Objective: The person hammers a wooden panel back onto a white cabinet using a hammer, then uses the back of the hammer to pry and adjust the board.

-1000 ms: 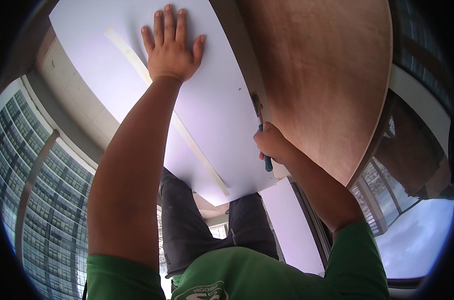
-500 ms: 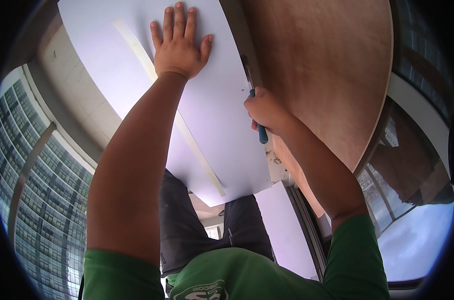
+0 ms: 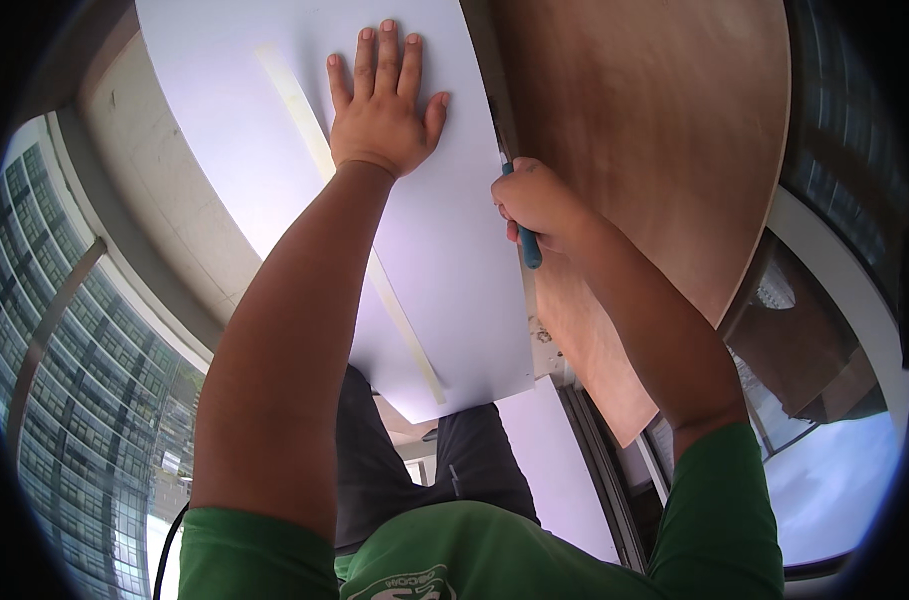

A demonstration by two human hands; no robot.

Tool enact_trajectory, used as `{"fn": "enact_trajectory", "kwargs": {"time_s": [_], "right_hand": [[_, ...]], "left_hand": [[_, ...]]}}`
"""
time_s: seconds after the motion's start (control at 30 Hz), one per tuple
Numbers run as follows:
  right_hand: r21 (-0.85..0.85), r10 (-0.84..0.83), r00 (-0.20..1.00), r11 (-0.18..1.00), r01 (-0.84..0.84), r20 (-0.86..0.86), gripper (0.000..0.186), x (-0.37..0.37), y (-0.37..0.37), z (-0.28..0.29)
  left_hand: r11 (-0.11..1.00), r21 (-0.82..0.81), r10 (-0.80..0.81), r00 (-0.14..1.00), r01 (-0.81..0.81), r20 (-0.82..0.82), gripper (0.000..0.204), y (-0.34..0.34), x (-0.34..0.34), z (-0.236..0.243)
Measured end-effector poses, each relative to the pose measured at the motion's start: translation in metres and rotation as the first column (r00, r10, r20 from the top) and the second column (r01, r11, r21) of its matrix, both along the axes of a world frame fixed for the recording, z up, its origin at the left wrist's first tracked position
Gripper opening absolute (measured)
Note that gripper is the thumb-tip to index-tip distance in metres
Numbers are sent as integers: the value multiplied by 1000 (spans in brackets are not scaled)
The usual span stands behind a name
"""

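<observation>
My left hand [image 3: 382,125] lies flat with spread fingers on a large white panel [image 3: 449,260], pressing near its far part. A pale narrow strip [image 3: 399,298] runs lengthwise along the panel, passing beneath my left wrist. At the panel's right edge, my right hand [image 3: 542,203] is closed round a slim teal-handled tool [image 3: 531,250]. Its thin metal end points away from me along that edge, and the tip is hard to make out. Whether it is a screwdriver, a file or another tool I cannot tell.
A brown wooden board [image 3: 654,130] with a curved edge lies to the right. On the left runs a pale ledge [image 3: 144,150], with a window and a tall building [image 3: 74,370] beyond. Another white panel [image 3: 559,460] is below, beside my dark trousers [image 3: 484,450].
My right hand and the tool have shifted slightly away from me along the panel's edge. The whole view has moved a little; my left hand stays flat on the panel.
</observation>
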State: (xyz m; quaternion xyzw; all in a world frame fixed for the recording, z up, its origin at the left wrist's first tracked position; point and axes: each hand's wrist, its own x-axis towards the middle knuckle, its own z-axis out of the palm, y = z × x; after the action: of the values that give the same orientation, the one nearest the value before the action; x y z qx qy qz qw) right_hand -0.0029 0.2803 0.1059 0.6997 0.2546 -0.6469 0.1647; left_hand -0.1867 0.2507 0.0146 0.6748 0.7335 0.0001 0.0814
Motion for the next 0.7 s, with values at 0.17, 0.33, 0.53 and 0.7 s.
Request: {"fn": "enact_trajectory", "kwargs": {"time_s": [0.17, 0.33, 0.53, 0.7], "right_hand": [[-45, 58, 998, 997, -60, -29, 25, -10, 18, -3], [90, 46, 998, 995, -43, -34, 10, -30, 37, -1], [115, 59, 996, 992, -50, -74, 9, -48, 67, -9], [189, 97, 987, 979, -72, -125, 9, -71, 97, -9]], "left_hand": [[1000, 4, 9, 999, -9, 44, 70, 0, -2, -1], [1000, -11, 14, 998, -14, 62, 69, 0, -1, 1], [999, -43, 19, 998, -17, 56, 69, 0, -2, 1], [1000, 1, 18, 994, -18, 110, 70, -1, -3, 0]]}}
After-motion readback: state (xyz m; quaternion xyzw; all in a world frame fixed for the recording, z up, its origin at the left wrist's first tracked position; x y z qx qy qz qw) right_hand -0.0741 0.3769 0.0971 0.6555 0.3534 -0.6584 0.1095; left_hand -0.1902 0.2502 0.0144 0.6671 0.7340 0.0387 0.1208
